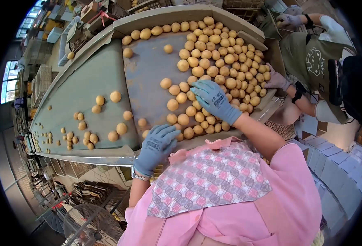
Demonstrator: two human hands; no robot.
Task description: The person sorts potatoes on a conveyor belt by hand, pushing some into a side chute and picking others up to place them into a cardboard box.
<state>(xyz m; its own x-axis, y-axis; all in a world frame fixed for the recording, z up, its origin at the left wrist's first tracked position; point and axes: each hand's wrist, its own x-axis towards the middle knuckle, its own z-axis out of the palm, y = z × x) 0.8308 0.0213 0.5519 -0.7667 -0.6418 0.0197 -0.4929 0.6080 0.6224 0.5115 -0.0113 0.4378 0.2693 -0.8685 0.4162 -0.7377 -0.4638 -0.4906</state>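
Round yellow-tan fruits (204,63), whose exact kind I cannot make out, crowd the right end of a sorting table (148,69). My right hand (214,98), in a blue-grey glove, lies palm down over the fruits at the near middle of the pile. Its fingers are stretched out and touch the fruits; the palm side is hidden. My left hand (156,145), gloved alike, is at the table's near edge beside a few fruits. Its fingers are extended and slightly bent, with nothing visible in them.
A green conveyor belt (86,82) with scattered fruits runs off to the left. Raised side boards (181,14) border the table. On the right, a co-worker's gloved hand (276,78) touches the pile's edge. Cartons (332,172) stand lower right, and a fan (91,225) lower left.
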